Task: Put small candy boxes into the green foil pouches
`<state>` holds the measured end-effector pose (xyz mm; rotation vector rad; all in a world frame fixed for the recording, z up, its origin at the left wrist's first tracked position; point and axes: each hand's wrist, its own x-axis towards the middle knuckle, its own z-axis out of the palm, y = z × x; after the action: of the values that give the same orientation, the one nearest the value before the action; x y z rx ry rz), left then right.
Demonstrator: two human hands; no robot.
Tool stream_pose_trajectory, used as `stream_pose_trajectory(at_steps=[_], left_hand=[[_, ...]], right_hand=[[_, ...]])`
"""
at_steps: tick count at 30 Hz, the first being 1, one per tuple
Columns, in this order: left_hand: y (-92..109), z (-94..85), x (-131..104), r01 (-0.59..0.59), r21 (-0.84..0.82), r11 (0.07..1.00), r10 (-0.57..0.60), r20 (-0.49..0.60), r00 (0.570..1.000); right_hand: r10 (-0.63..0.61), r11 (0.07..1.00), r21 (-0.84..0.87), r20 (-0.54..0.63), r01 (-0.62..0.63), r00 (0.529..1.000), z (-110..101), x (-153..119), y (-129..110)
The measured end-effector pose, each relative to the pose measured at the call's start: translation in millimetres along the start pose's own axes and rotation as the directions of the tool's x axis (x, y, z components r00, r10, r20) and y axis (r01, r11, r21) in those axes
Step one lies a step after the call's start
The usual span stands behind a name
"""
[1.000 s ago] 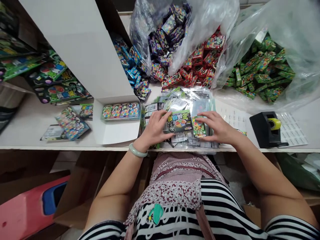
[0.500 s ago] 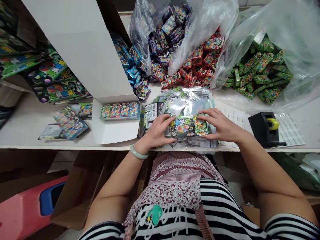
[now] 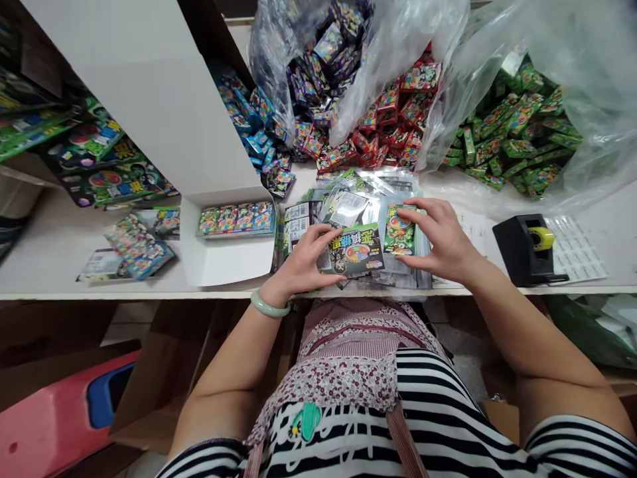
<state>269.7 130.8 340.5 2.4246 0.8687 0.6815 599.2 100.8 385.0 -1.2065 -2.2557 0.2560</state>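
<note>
Our left hand point(image 3: 304, 260) grasps black packet point(image 3: 355, 252), right hand point(image 3: 445, 240) green packet point(image 3: 399, 232), both over plastic sleeves point(image 3: 348, 207) near table point(image 3: 44, 255) edge. Probably light, slick; stiffness hard to tell. We'd hold edges.

We've got a black tape dispenser point(image 3: 515, 251) with yellow tape point(image 3: 542, 238) on the desk point(image 3: 30, 269), sheet of labels point(image 3: 580, 249) just beside it. Below, we see red plastic item point(image 3: 52, 415), brown cardboard point(image 3: 149, 401) beside it.
</note>
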Motion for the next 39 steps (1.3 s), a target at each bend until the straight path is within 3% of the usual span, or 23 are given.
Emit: stream_pose_trajectory(at_steps=[8, 24, 29, 34, 39], left_hand=[[1, 0.6, -1, -0.033, 0.123, 0.992, 0.031, 0.012, 0.999], [2, 1.2, -2, -0.083, 0.075, 0.994, 0.082, 0.012, 0.997], [0, 3.1, -2, -0.071, 0.067, 0.995, 0.073, -0.028, 0.997], [3, 3.1, -3, -0.065, 0.029, 0.997, 0.066, -0.028, 0.997], [7, 4.9, -3, -0.116, 0.012, 0.993, 0.116, 0.013, 0.993]], right_hand=[[-0.109, 0.990, -0.064, 0.172, 0.122, 0.979, 11, -13, -9], [-0.034, 0.988, -0.149, 0.046, 0.040, 0.998, 10, -13, -10], [-0.145, 0.987, -0.057, 0.128, 0.153, 0.981, 8, -13, -11], [-0.126, 0.992, 0.001, 0.112, 0.126, 0.986, 4, -17, -12], [-0.156, 0.981, 0.144, 0.217, 0.126, 0.964, 7, -14, -8]])
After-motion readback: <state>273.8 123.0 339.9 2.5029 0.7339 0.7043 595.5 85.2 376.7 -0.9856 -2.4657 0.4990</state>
